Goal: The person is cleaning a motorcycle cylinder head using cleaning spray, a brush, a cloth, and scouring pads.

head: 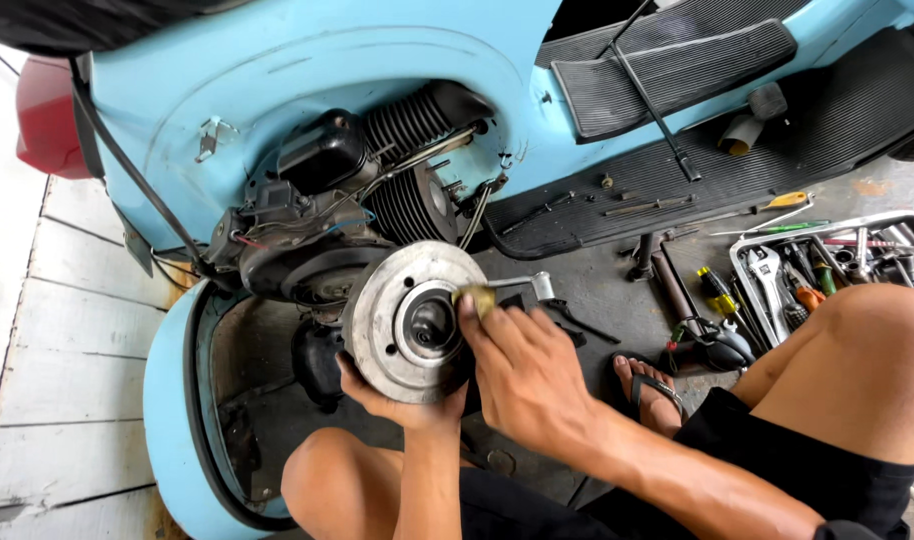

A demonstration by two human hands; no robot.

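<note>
**A:** So, what are the hands actually on here?

**B:** Left hand (392, 400) cups the round metal drum (414, 320) from underneath, fingers curled up around its lower rim. Right hand (525, 372) is pinched shut on a small yellowish pad (476, 299), pressed against the drum's face right at the edge of the centre hub.

**A:** And where's the drum sitting?

**B:** Held up in the air, just in front of the exposed engine (377, 190) of a light blue scooter (277, 70) lying on its side. Finned cylinder is just above and behind it.

**A:** Anything else around?

**B:** A ratchet handle (527, 284) pokes out just behind the right hand's fingers. Off to the right there's a white tool tray (837, 228) full of screwdrivers and wrenches, more loose tools on the black rubber floor mat (857, 110). The person squats, bare knees either side, one sandalled foot (652, 390) on the concrete floor (597, 290).
</note>
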